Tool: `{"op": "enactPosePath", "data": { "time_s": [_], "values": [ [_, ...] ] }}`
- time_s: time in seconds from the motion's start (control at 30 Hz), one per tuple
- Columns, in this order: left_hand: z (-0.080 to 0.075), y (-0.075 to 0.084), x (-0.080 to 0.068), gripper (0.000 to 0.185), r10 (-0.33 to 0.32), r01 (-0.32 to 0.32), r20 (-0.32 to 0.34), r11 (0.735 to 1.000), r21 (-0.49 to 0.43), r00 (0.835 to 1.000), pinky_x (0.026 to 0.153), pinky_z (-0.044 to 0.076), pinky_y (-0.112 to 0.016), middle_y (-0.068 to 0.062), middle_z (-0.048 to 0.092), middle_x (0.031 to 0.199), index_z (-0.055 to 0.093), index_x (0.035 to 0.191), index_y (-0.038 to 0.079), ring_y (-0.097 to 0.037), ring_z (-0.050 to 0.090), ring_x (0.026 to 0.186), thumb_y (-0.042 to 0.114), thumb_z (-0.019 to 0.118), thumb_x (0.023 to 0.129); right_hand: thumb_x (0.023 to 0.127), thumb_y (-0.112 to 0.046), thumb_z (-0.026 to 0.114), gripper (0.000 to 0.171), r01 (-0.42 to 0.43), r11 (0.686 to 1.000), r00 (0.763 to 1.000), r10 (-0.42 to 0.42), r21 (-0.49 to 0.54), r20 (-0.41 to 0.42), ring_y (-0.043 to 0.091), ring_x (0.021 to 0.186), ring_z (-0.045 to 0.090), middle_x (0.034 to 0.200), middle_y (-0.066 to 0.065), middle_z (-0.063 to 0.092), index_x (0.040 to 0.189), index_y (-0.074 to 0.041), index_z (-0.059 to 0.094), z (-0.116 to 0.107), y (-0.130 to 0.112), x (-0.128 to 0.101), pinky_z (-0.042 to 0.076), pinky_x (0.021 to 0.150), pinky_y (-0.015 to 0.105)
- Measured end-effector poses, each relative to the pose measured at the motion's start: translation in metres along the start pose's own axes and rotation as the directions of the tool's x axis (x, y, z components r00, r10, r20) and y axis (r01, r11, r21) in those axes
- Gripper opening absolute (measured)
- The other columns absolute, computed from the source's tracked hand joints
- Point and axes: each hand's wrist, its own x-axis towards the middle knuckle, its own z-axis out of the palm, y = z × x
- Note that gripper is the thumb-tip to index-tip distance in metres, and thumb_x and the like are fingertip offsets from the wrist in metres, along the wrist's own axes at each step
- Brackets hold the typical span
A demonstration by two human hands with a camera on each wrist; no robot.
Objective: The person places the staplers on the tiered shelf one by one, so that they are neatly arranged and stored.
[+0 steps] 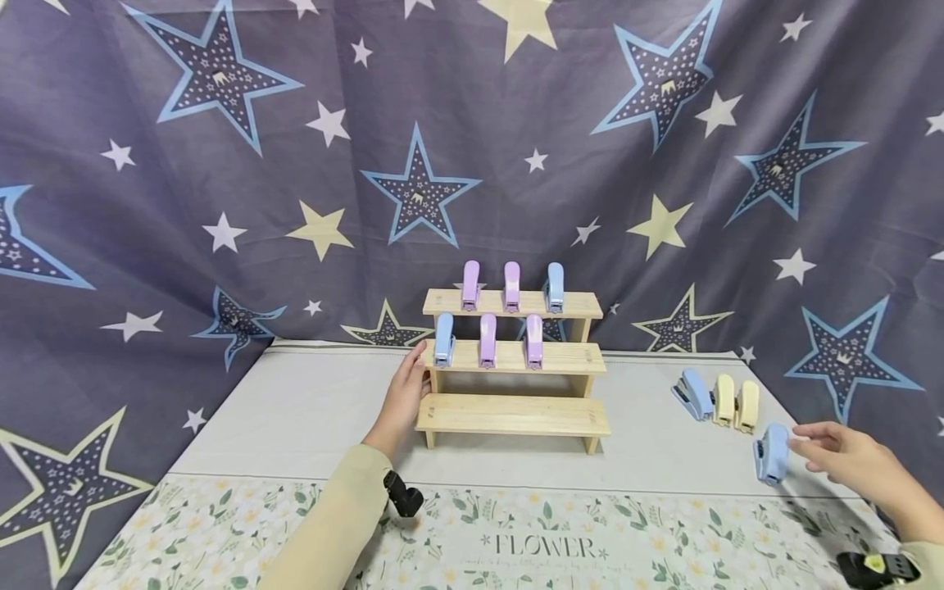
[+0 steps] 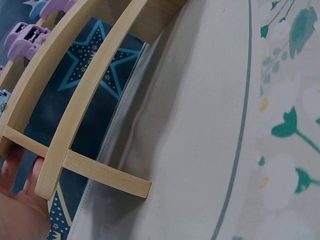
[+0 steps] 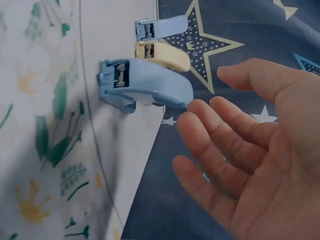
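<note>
While resting, smooth rounded blue stapler (image 1: 771, 452), open right hand (image 1: 848, 459)

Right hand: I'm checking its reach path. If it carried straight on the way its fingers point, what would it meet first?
Most likely the blue stapler standing just off the fingertips of the open right hand. They look close but apart; depth is hard to judge.

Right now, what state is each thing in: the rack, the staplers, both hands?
Wooden rack: upright, bottom step bare.
Rack staplers: six standing, three per upper step.
Loose blue stapler: on the table, ungripped.
Stapler group: one blue, two yellow, on the table.
Left hand: resting against the rack's left side.
Right hand: open, beside the loose blue stapler.
</note>
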Motion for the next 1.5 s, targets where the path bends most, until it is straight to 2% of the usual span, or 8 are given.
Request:
{"op": "enactPosePath", "data": {
  "time_s": [0.1, 0.27, 0.37, 0.63, 1.03, 1.33, 1.5],
  "values": [
    [0.0, 0.0, 0.0, 0.047, 0.002, -0.002, 0.0, 1.0, -0.004, 1.0, 0.114, 0.038, -0.047, -0.021, 0.032, 0.157, 0.03, 0.158, 0.013, -0.042, 0.043, 0.136, 0.021, 0.028, 0.112, 0.101, -0.049, 0.055, 0.077, -0.003, 1.0, 1.0, 0.003, 0.024, 0.006, 0.028, 0.082, 0.069, 0.108, 0.033, 0.064, 0.13, 0.02, 0.042, 0.003, 0.006, 0.003, 0.059, 0.065, 0.04],
    [-0.001, 0.0, 0.0, 0.047, 0.0, 0.0, 0.006, 1.0, -0.01, 1.0, 0.115, 0.037, -0.046, -0.02, 0.032, 0.158, 0.031, 0.158, 0.015, -0.041, 0.042, 0.137, 0.021, 0.027, 0.112, 0.1, -0.05, 0.056, 0.08, -0.007, 0.999, 1.0, 0.006, 0.044, 0.023, 0.021, 0.079, 0.067, 0.097, 0.016, 0.069, 0.132, 0.021, 0.039, 0.011, 0.013, 0.007, 0.056, 0.062, 0.034],
    [0.0, 0.0, 0.0, 0.047, -0.003, 0.003, 0.007, 1.0, -0.003, 1.0, 0.115, 0.037, -0.046, -0.02, 0.032, 0.158, 0.031, 0.158, 0.015, -0.04, 0.042, 0.137, 0.021, 0.027, 0.112, 0.1, -0.05, 0.057, 0.082, -0.022, 0.997, 0.998, 0.018, 0.074, 0.057, 0.021, 0.081, 0.067, 0.095, 0.01, 0.069, 0.134, 0.021, 0.035, 0.015, 0.015, 0.009, 0.057, 0.064, 0.034],
    [0.0, 0.0, 0.0, 0.047, -0.008, 0.008, 0.0, 1.0, 0.015, 1.0, 0.114, 0.038, -0.046, -0.02, 0.033, 0.158, 0.031, 0.158, 0.015, -0.04, 0.043, 0.137, 0.021, 0.028, 0.112, 0.1, -0.047, 0.059, 0.083, -0.083, 0.985, 0.989, 0.062, 0.154, 0.137, 0.019, 0.079, 0.067, 0.092, 0.006, 0.07, 0.133, 0.024, 0.031, 0.026, 0.022, 0.015, 0.058, 0.064, 0.035],
    [0.0, -0.001, 0.0, 0.047, 0.003, -0.003, -0.001, 1.0, 0.009, 1.0, 0.114, 0.038, -0.046, -0.021, 0.034, 0.157, 0.031, 0.158, 0.013, -0.04, 0.043, 0.136, 0.02, 0.027, 0.112, 0.1, -0.049, 0.058, 0.085, -0.118, 0.975, 0.981, 0.085, 0.189, 0.173, 0.018, 0.076, 0.064, 0.088, 0.004, 0.068, 0.131, 0.025, 0.029, 0.03, 0.022, 0.015, 0.056, 0.061, 0.034],
    [0.0, -0.002, 0.0, 0.047, 0.006, -0.006, -0.001, 1.0, 0.003, 1.0, 0.114, 0.038, -0.046, -0.021, 0.034, 0.157, 0.031, 0.158, 0.014, -0.04, 0.043, 0.136, 0.02, 0.028, 0.112, 0.096, -0.054, 0.061, 0.086, -0.134, 0.981, 0.982, 0.112, 0.14, 0.151, 0.019, 0.077, 0.064, 0.092, 0.013, 0.066, 0.124, 0.023, 0.034, 0.033, 0.022, 0.017, 0.058, 0.063, 0.037],
    [-0.001, -0.002, 0.0, 0.048, 0.017, -0.017, 0.006, 1.0, -0.002, 1.0, 0.114, 0.038, -0.046, -0.022, 0.033, 0.157, 0.03, 0.159, 0.013, -0.041, 0.043, 0.136, 0.02, 0.027, 0.112, 0.094, -0.052, 0.064, 0.071, -0.129, 0.982, 0.988, 0.114, 0.137, 0.108, 0.018, 0.071, 0.063, 0.083, 0.006, 0.065, 0.112, 0.013, 0.043, 0.032, 0.019, 0.017, 0.057, 0.059, 0.035]
  ]
}}
